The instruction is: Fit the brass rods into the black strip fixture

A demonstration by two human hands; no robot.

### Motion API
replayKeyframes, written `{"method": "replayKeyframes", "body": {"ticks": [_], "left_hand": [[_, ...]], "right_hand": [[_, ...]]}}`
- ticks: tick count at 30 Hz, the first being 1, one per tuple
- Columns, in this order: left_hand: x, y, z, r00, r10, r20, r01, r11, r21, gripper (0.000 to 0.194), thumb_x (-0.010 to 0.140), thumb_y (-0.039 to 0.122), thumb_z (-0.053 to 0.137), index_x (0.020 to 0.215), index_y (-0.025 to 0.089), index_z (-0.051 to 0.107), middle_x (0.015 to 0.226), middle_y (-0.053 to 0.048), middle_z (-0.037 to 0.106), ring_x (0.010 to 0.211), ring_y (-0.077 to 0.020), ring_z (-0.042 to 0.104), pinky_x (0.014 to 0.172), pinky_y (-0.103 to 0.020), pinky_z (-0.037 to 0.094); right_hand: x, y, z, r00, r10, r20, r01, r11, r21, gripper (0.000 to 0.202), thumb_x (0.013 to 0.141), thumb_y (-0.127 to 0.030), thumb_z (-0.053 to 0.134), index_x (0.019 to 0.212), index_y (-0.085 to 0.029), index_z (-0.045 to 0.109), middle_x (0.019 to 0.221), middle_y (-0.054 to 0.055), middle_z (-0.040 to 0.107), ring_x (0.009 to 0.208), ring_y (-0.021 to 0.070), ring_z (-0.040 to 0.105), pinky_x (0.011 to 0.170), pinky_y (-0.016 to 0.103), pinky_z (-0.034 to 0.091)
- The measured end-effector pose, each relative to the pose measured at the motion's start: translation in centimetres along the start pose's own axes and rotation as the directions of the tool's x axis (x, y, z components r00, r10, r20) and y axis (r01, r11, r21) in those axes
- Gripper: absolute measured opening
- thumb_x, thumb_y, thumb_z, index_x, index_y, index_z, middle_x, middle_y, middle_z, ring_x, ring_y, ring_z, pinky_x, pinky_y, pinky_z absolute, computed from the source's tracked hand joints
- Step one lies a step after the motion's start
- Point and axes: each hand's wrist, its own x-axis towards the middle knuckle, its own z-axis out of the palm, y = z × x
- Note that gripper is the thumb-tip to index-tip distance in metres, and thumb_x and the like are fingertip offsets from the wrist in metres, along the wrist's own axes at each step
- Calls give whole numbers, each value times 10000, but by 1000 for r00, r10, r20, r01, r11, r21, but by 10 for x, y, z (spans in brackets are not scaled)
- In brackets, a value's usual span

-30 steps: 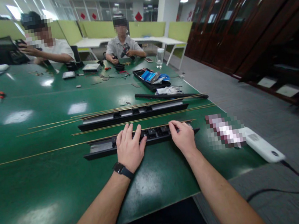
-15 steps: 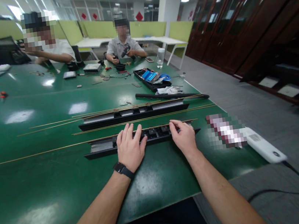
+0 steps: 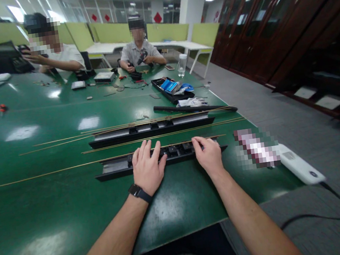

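Observation:
A long black rail [image 3: 116, 174] with dark blocks inside lies on the green table, nearest to me. My left hand [image 3: 147, 166] rests over its left-middle part, fingers spread. At the rail's right part, my right hand [image 3: 208, 154] pinches a thin brass rod [image 3: 68, 168] between thumb and index finger. That rod runs along the rail's far edge and stretches far out to the left. Just beyond lie more thin rods [image 3: 109, 147] and a second black rail [image 3: 152, 134] with rods across its top.
A black strip [image 3: 195, 109], white gloves [image 3: 192, 102] and a black tray [image 3: 165, 92] with blue packs lie further back. A white power strip [image 3: 302, 166] is at the right edge. Two people sit across the green table [image 3: 58, 210].
The rod at my right hand sticks out slightly further to the right. Both hands hold nearly the same places.

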Motion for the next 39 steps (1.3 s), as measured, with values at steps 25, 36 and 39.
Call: {"method": "replayKeyframes", "body": {"ticks": [25, 36, 39], "left_hand": [[-1, 0, 1, 1000, -1, 5, 1, 1000, -2, 501, 1053, 428, 495, 1493, 210, 593, 1555, -179, 571, 1516, -336, 458, 1243, -532, 333], [-1, 0, 1, 1000, -5, 3, 5, 1000, -3, 499, 1050, 419, 501, 1496, 215, 591, 1559, -182, 566, 1519, -335, 453, 1241, -531, 339], [-1, -1, 1, 1000, -6, 6, 6, 1000, -13, 502, 1047, 419, 506, 1498, 214, 590, 1561, -184, 564, 1521, -337, 450, 1240, -535, 339]], "right_hand": [[0, 0, 0, 1000, 5, -1, -5, 1000, 15, 319, 1023, -412, 557, 977, -236, 819, 896, 65, 810, 835, 244, 707, 844, 369, 469], [0, -2, -2, 999, 35, -13, -35, 999, -31, 343, 1019, -421, 532, 957, -234, 813, 826, 75, 786, 795, 241, 674, 813, 367, 441], [0, -2, -3, 999, 38, -19, -39, 998, -42, 347, 1019, -420, 526, 963, -230, 812, 834, 80, 788, 805, 245, 675, 819, 371, 440]]}}
